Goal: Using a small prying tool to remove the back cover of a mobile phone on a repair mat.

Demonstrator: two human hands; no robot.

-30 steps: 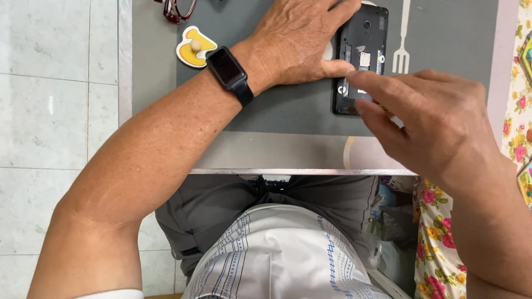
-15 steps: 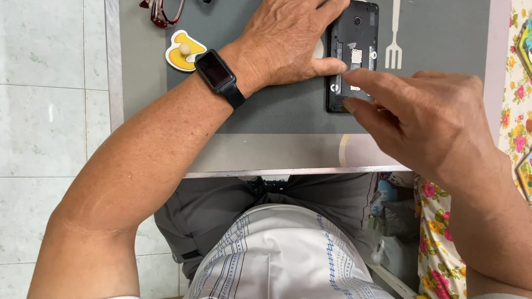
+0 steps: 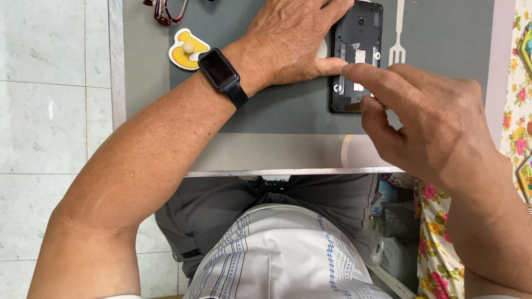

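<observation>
A black phone (image 3: 359, 33) with its back cover off lies on a dark grey mat (image 3: 288, 111), its inner parts showing. My left hand (image 3: 293, 41) holds it, thumb pressed on the left edge and fingers over the top; a black smartwatch (image 3: 221, 69) is on that wrist. My right hand (image 3: 438, 122) reaches in from the right. Its thumb and forefinger pinch a thin brownish tool (image 3: 354, 106) whose tip sits at the phone's lower end.
A yellow duck-shaped figure (image 3: 188, 51) and red glasses (image 3: 166, 11) lie at the mat's left. A white fork shape (image 3: 396, 33) is printed beside the phone. The table's metal edge (image 3: 277, 173) runs above my lap. Flowered cloth (image 3: 512, 83) hangs at right; pale floor tiles (image 3: 50, 111) at left.
My right fingertips have shifted slightly over the phone's lower part. The left hand keeps its hold, and the view has drifted a little.
</observation>
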